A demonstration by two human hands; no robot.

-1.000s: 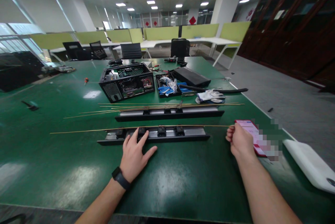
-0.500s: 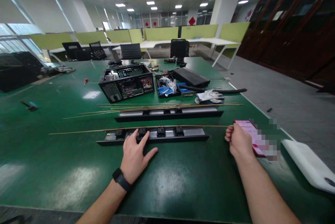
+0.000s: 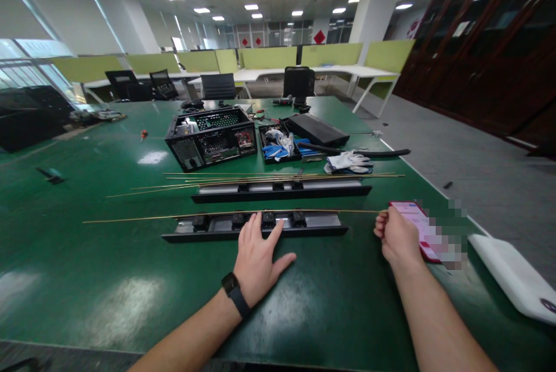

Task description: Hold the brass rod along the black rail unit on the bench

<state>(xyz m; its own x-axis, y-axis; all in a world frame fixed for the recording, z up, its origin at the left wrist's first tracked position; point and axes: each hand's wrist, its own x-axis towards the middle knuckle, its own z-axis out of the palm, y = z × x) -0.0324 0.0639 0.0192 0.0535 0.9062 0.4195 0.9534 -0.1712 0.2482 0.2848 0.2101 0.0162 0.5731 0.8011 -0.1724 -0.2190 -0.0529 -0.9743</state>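
On the near part of the green table (image 3: 82, 181): one dark rail (image 3: 208, 237) with a pale channel, four black blocks (image 3: 299, 218) set along it; one thin brass-coloured rod (image 3: 139, 219) lying lengthwise along the rail's far edge and running past both ends. Right hand (image 3: 397, 233): fingers curled closed, rod's right end pinched at thumb and forefinger, beside a red-edged phone (image 3: 407, 207). Left hand (image 3: 256, 265): thumb spread wide, forefinger apart, other fingers close together; nothing gripped; fingertips at the rail, around the third block from the left; whether they press on the rod or block, cannot tell. Just beyond: second rail (image 3: 282, 193), with several loose rods (image 3: 286, 176) along its far side, no hand upon them. Progress, as judged: near rod aligned with its rail but not yet released; whether it is fastened, cannot tell; loose rods apparently not dealt with.
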